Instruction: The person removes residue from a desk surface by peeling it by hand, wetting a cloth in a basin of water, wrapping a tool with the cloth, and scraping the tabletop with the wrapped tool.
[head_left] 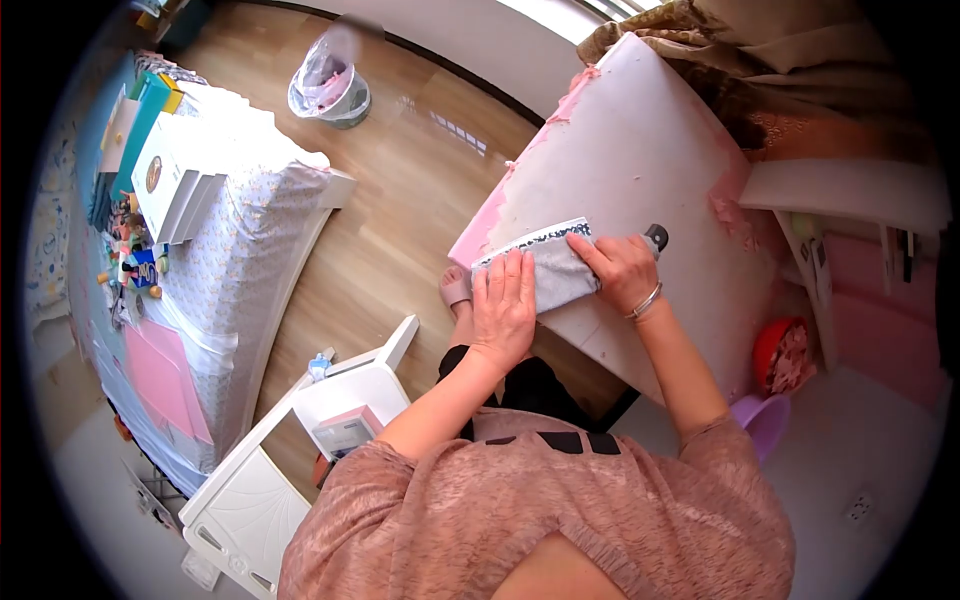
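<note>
A folded grey cloth (562, 278) with a black-and-white patterned edge is held in front of me, over the near edge of a white panel (640, 150). My left hand (505, 305) grips the cloth's left end, fingers laid straight across its top, with the thumb out of sight. At the other end, my right hand (622, 272) is closed on the cloth, its thumb pressing on top. Beyond the right fingers a rounded black end (656, 237) sticks out; what it belongs to is hidden. Torn pink covering (572, 100) clings along the panel's edges.
A lined waste bin (335, 95) stands on the wood floor. At left is a bed (260, 210) loaded with boxes and small items. A white cabinet (260, 500) is near my left side. A red bowl of pink scraps (782, 355) and a purple basin (762, 422) sit at right.
</note>
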